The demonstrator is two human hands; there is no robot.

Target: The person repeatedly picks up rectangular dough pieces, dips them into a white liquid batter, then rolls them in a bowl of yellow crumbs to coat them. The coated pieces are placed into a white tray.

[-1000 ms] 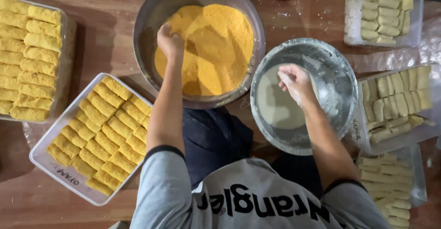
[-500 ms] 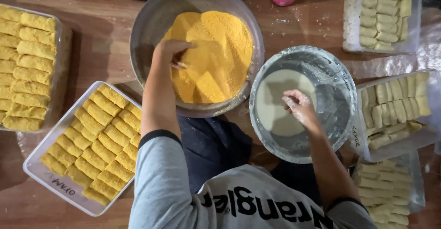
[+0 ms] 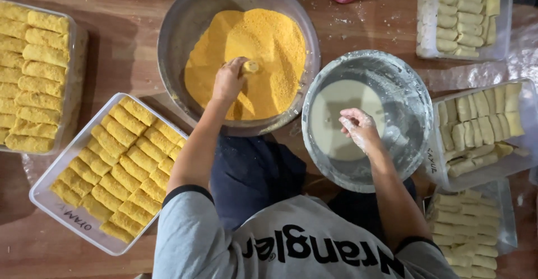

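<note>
Left hand (image 3: 228, 81): resting in the crumb bowl, fingers curling around a small crumb-coated roll (image 3: 250, 66) and clamping it.
Right hand (image 3: 358, 128): hovering over the batter bowl, wet with white batter; fingers bunching loosely together, holding nothing I can make out.
Crumb bowl (image 3: 174, 43): round, dull metal, holding a grainy orange-yellow heap of breadcrumbs (image 3: 263, 38).
Batter bowl (image 3: 403, 88): round metal, walls smeared white, holding a smooth pale pool of batter (image 3: 330, 116).
Coated rolls (image 3: 112, 167): stubby rough yellow cylinders lying in rows in a clear rectangular tray (image 3: 42, 192).
Uncoated rolls (image 3: 482, 116): smooth, pale, lying in plastic trays at the right, partly cut off by the frame edge.
</note>
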